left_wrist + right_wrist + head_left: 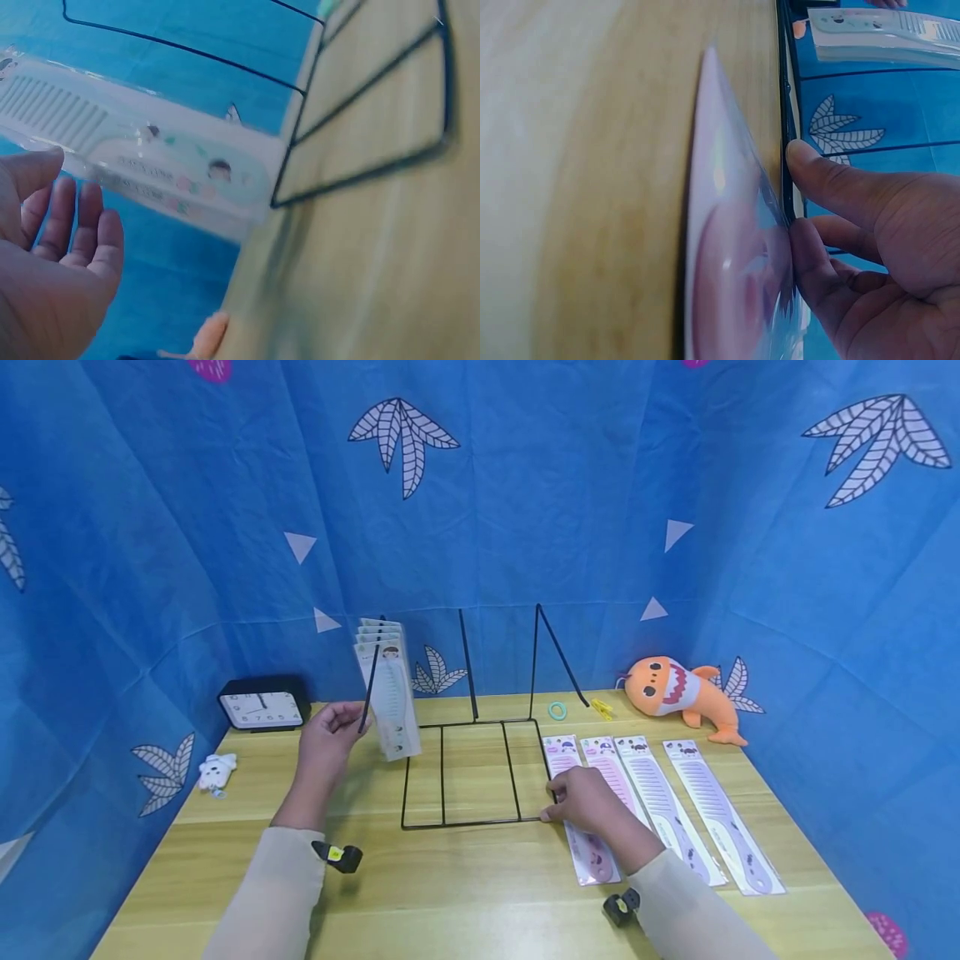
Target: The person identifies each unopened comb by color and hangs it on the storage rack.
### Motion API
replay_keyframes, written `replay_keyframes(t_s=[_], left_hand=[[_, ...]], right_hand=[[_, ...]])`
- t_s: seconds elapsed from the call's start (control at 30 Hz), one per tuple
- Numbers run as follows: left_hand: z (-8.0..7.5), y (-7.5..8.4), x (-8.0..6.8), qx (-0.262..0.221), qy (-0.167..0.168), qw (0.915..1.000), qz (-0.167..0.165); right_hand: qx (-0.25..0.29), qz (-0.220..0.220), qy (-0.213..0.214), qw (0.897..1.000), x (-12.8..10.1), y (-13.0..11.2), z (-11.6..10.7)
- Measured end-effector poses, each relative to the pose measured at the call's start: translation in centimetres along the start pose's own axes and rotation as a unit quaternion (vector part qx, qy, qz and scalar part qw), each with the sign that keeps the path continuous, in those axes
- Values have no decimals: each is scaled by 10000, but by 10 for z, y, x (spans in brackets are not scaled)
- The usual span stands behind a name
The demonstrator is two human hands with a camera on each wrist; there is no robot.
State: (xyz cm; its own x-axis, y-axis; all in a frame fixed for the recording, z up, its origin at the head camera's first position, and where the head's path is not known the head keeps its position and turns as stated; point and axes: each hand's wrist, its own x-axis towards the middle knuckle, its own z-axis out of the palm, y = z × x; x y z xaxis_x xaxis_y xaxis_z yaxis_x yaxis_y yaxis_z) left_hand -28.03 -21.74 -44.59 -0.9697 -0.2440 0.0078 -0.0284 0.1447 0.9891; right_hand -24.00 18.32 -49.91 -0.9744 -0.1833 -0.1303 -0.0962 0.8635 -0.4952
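Several packaged combs (390, 693) hang in a stack from the left hook of a black wire rack (480, 822). My left hand (330, 735) is beside that stack, near the hook's front end. In the left wrist view its fingers (90, 217) are loosely bent, with a gap to the thumb, and hold nothing visible. At the rack's near right corner, my right hand (588, 802) pinches the base wire between thumb and fingers. Partly beneath this hand lies a packaged pink comb (596, 860), its clear wrapper close to the fingertips in the right wrist view.
More packaged combs (663, 802) lie side by side on the table's right. Behind them are an orange shark plush (675, 689), a yellow clip (602, 708) and a green ring (557, 711). A black clock (264, 706) and a small white plush (217, 772) stand left. Blue curtains surround the table.
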Motion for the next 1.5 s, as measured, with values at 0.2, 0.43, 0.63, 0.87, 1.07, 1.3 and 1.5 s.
replay_keyframes(t_s=[0.2, 0.43, 0.63, 0.87, 1.07, 1.3, 1.5], left_hand=[[-13, -26, -16, 1680, -270, 9846, 400], [-11, -50, -39, 2616, -1419, 9529, 584], [0, -59, -51, 2754, -2118, 9350, 708], [5, -67, -53, 3343, -2374, 9090, 746], [6, -71, -53, 3594, -2340, 8997, 817], [8, -72, -53, 3704, -2351, 8941, 895], [10, -69, -53, 3910, -2434, 8822, 979]], right_hand=[[-40, -81, 12, 10000, 1, 0, 0], [10, -118, 27, 9999, 2, 2, 1], [-8, -5, 19, 10000, 2, 3, 2], [5, 36, 9, 10000, 2, 4, 2], [-54, -29, 22, 10000, 2, 3, 2], [-76, 18, -19, 10000, 1, 2, 0], [-54, -9, -23, 10000, 1, 2, 1]])
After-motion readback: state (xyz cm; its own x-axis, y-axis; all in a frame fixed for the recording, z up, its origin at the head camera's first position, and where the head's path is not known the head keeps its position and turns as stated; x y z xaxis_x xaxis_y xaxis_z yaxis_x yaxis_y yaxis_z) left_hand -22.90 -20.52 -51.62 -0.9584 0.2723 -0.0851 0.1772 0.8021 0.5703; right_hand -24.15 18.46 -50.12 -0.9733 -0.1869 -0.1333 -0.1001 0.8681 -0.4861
